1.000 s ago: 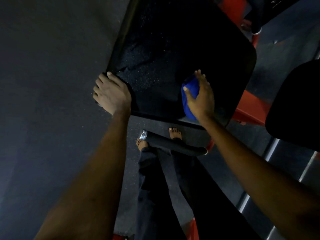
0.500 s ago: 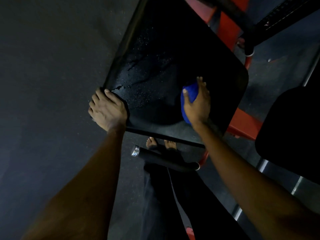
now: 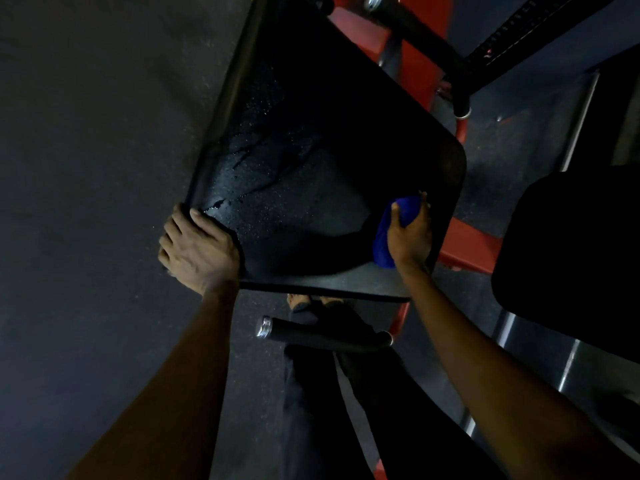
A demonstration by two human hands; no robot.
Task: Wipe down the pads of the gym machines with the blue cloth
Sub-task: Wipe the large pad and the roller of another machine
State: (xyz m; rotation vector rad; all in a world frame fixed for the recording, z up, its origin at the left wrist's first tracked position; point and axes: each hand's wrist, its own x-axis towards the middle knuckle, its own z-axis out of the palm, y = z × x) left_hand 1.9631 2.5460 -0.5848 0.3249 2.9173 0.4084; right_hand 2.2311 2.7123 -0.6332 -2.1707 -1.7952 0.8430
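Blue cloth [image 3: 383,239], bunched into a long wad, lies on the black vinyl machine pad [image 3: 329,150] by its near-right corner. Its long axis runs roughly along the pad's right edge, with the far end pointing away from the person. The right hand [image 3: 410,235] grips it, thumb and fingers wrapped round. The left hand [image 3: 199,247] clasps the pad's near-left corner, fingers apparently curled over the edge.

I am seeing the right hand [image 3: 410,233] sliding the blue cloth [image 3: 382,245] rightward across the black pad [image 3: 329,133], nearing its right edge. The fingers are seemingly curling tighter round the cloth, though the light is dim. The pad is hiding more of the bare feet [image 3: 299,300].
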